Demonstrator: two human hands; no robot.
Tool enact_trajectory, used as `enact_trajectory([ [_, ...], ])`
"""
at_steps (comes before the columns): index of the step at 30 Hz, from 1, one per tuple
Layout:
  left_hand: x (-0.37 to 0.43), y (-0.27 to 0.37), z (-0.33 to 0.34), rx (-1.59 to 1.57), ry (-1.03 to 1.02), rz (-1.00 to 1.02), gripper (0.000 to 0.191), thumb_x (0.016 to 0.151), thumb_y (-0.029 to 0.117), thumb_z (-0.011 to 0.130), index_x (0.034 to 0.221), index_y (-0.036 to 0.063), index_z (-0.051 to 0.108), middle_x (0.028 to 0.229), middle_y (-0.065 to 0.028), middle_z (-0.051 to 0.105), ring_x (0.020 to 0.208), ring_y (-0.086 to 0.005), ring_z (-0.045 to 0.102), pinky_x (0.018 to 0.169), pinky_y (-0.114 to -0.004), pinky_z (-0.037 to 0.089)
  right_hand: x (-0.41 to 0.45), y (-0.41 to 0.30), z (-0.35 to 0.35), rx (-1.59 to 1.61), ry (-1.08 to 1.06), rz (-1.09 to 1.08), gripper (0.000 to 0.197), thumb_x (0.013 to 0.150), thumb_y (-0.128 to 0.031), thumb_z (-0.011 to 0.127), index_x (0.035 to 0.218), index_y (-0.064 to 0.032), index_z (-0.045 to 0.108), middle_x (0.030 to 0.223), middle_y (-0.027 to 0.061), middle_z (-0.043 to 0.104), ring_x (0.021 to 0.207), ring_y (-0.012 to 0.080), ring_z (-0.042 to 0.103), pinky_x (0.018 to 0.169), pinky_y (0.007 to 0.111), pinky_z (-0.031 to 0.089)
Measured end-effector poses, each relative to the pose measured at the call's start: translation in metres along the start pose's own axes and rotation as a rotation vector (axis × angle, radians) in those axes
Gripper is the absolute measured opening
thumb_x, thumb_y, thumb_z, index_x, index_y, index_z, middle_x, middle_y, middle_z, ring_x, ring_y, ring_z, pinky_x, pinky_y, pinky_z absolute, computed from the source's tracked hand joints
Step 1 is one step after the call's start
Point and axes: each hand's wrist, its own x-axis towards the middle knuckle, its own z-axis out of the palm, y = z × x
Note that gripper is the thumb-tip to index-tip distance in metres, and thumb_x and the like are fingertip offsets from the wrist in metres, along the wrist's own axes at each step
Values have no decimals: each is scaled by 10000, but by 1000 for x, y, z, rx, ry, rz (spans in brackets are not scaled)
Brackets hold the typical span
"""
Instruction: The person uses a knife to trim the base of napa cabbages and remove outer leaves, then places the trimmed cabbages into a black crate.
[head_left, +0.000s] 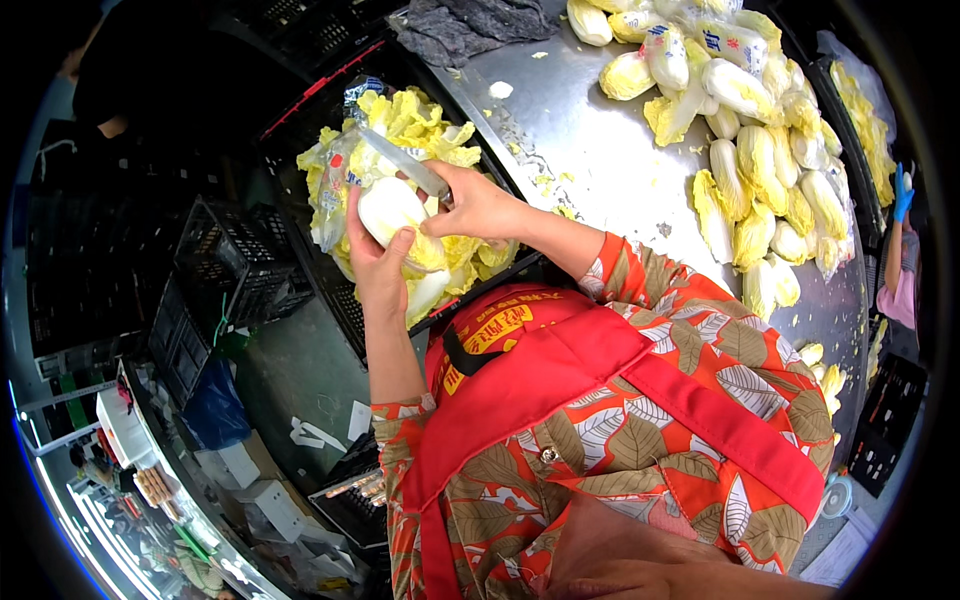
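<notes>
A pale napa cabbage (391, 212) rests in my left hand (379, 262), its fingers on the far side and the thumb across the front. My right hand (480, 204) grips the handle of a knife (405, 161), its blade pointing up and left above the cabbage; the right thumb touches the cabbage's side. Under both hands stands a black plastic crate (502, 169) filled with loose yellow cabbage leaves (405, 116) and crumpled plastic wrap (328, 202).
A steel table (555, 97) beside the crate holds a pile of napa cabbages (757, 161), some in printed wrap, and a grey cloth (480, 30). Black crates (232, 255) stand at left. A person in pink (898, 300) is at far right; another in dark clothes (142, 60) at upper left.
</notes>
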Motion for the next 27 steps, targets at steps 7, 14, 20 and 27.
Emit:
enact_trajectory([
  [7, -1, -11, -4, 258, 17, -8, 671, 721, -15, 698, 1303, 1, 364, 1208, -94, 501, 1100, -182, 505, 941, -315, 415, -1, 16, 1, 88, -27, 81, 500, 673, -78, 641, 1144, 12, 502, 840, 31, 561, 717, 84, 509, 638, 226, 435],
  [14, -1, -7, -6, 290, -9, -27, 637, 721, -43, 669, 1295, -1, 396, 1198, -90, 517, 1083, -170, 519, 926, -297, 423, 0, 18, 6, -57, 51, -17, 446, 655, -86, 607, 1088, -16, 530, 833, 114, 575, 766, 199, 561, 688, 285, 449],
  [20, -9, 4, -22, 48, -136, -264, 623, 748, 82, 630, 1319, 0, 393, 1222, -99, 515, 1086, -179, 525, 919, -307, 431, 13, 17, -16, -305, -21, 25, 457, 683, -43, 605, 1134, -59, 533, 884, 104, 575, 769, 164, 558, 663, 279, 449],
  [27, -8, -20, -27, -280, 111, -367, 516, 877, 306, 398, 1310, 26, 395, 1213, -144, 535, 1033, -291, 575, 872, -422, 491, 24, 30, -32, -446, 221, -128, 489, 713, -162, 677, 1182, -74, 565, 813, 65, 603, 808, 174, 585, 774, 278, 448],
])
